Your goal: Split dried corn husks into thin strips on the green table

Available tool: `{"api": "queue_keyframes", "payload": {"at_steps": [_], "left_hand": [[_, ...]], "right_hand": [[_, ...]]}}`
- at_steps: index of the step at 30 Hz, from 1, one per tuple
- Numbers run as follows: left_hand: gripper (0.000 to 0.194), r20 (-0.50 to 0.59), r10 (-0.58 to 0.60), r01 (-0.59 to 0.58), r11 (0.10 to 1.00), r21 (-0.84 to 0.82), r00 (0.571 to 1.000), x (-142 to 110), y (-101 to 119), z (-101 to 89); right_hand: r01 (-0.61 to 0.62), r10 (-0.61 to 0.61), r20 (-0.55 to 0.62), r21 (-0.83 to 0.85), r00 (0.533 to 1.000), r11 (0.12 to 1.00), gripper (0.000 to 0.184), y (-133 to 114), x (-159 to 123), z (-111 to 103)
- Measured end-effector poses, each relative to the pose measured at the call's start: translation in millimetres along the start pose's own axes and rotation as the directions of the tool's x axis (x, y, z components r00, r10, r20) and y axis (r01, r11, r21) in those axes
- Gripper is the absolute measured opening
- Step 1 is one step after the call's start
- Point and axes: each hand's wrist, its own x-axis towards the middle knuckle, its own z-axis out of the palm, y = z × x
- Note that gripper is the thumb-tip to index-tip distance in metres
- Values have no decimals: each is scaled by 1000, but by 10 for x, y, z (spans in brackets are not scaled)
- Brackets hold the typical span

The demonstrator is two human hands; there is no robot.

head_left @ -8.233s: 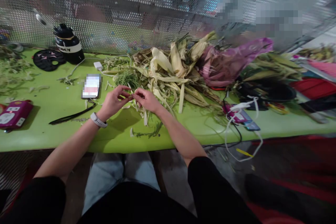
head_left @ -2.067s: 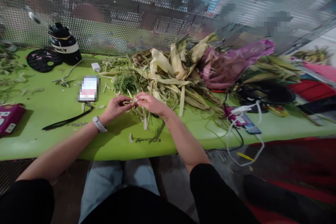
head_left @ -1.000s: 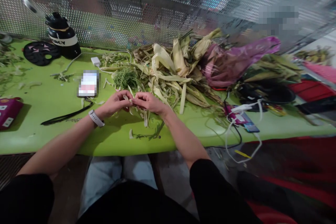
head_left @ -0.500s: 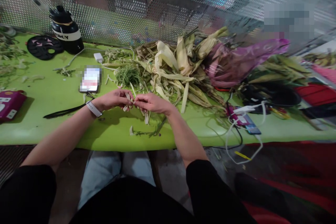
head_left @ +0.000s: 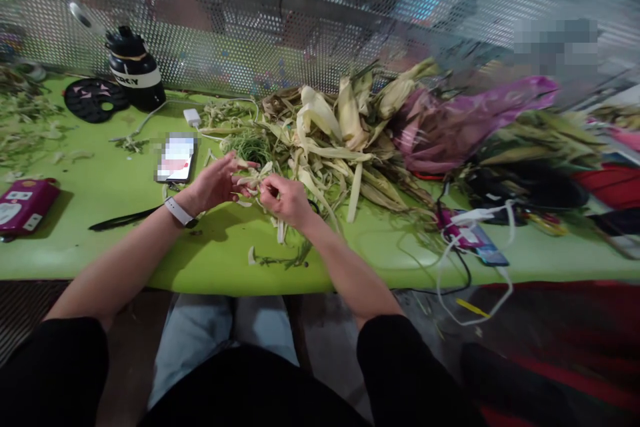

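Note:
My left hand (head_left: 217,179) is above the green table (head_left: 220,267), palm turned up and fingers apart. Pale strips (head_left: 254,177) that look like peeled husk show at its fingertips; I cannot tell whether any rest on them. Close by on the right, my right hand (head_left: 286,199) is closed, its thumb and fingers curled together. What it pinches, if anything, is hidden. Just beyond the hands is a small heap of thin green strands (head_left: 250,147). More pale scraps (head_left: 279,230) lie below the right hand, with a green sprig (head_left: 280,259) nearer the table edge.
Corn husks (head_left: 330,133) are piled behind my hands, beside a purple plastic bag (head_left: 440,127). Left of me are a phone (head_left: 176,159), a black bottle (head_left: 136,73) and a purple power strip (head_left: 31,207). Cables (head_left: 463,260) hang over the front edge at right.
My left hand has opened from a pinch, its fingers spreading. My right hand has curled more tightly and moved slightly apart from it. The whole view has shifted a little.

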Motion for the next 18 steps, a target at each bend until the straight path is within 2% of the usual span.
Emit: {"api": "queue_keyframes", "payload": {"at_steps": [2,4,5,7,9,12,18], "left_hand": [[53,-97,87,-94,993,-73,991,11,-57,45],[47,-176,166,-173,984,-29,970,26,-163,110],[42,-175,200,-199,980,27,964,31,-223,149],[35,-138,241,-219,964,153,961,30,-330,233],[31,-133,272,-245,951,191,953,19,-405,307],[27,-145,276,-258,957,130,950,6,-458,367],[21,-258,249,-259,966,-8,934,-1,-457,355]], "right_hand": [[-49,48,-127,-12,991,999,22,25,13,10],[-84,76,-188,-38,979,996,22,53,24,15],[-91,79,-198,-52,977,995,23,68,28,20],[-89,72,-186,-88,980,992,23,98,30,45],[-73,52,-149,-145,987,987,22,123,28,88],[-29,4,-95,-262,995,965,22,140,26,164],[77,-87,0,-454,996,888,31,103,40,227]]}}
